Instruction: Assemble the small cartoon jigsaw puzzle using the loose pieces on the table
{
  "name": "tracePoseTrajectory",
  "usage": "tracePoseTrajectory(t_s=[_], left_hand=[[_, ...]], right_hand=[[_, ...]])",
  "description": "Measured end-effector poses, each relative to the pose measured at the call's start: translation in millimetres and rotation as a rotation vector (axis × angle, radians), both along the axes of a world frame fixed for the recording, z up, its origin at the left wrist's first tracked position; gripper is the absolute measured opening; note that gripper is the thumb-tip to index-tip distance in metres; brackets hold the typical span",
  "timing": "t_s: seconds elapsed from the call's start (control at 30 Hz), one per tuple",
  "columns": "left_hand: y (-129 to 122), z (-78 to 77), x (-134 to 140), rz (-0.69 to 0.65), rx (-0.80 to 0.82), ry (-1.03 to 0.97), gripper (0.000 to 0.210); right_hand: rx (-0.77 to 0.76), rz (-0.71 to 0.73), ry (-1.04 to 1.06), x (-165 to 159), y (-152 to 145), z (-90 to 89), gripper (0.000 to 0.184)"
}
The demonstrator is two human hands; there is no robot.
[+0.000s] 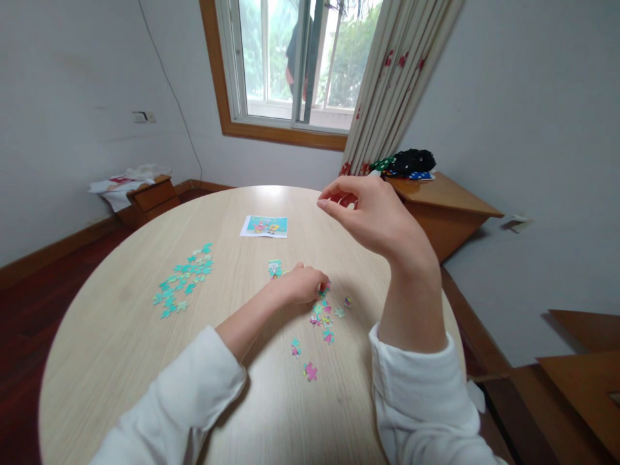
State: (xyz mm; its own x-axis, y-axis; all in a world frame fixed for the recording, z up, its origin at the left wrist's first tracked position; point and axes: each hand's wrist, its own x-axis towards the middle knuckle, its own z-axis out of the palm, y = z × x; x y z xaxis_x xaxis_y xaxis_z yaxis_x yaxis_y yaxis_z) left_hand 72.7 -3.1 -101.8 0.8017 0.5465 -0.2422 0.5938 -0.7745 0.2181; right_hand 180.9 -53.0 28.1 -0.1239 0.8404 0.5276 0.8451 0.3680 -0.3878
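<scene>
My left hand (306,284) reaches across the table with its fingers curled down onto a jigsaw puzzle piece (324,292) at the top of a loose pile. Raised above the table on the right is my right hand (371,213), its thumb and forefinger drawn together. Whether anything sits in that pinch I cannot make out. A small joined patch of puzzle pieces (275,268) lies just beyond my left hand, which partly hides it. Pink and teal puzzle pieces (322,313) are scattered between my forearms, with a pink piece (310,372) closest to me.
A group of mostly teal puzzle pieces (184,278) spreads over the left of the round table (116,361). Toward the far edge lies a picture card (265,227) with cartoon figures. Behind the table stands a wooden cabinet (445,200) with cloths on top, beside a curtain (387,84).
</scene>
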Motion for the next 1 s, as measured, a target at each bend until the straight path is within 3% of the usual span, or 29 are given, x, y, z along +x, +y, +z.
tracePoseTrajectory(t_s=[0.27, 0.53, 0.8, 1.0], left_hand=[[-1.8, -0.6, 1.5, 0.021, 0.024, -0.037, 0.017], [2.6, -8.1, 0.9, -0.054, 0.133, -0.101, 0.015], [-1.5, 14.2, -6.4, -0.159, -0.064, -0.012, 0.022], [-5.1, 10.2, -0.9, -0.156, -0.040, 0.081, 0.023]], right_hand=[[-0.019, 0.009, -0.007, -2.6, 0.8, -0.6, 0.015], [-0.024, 0.014, -0.015, -2.1, 1.4, -1.1, 0.017], [-0.023, 0.021, -0.003, -2.9, -0.7, -1.4, 0.015], [-0.026, 0.032, -0.014, -4.0, -0.9, -0.4, 0.015]])
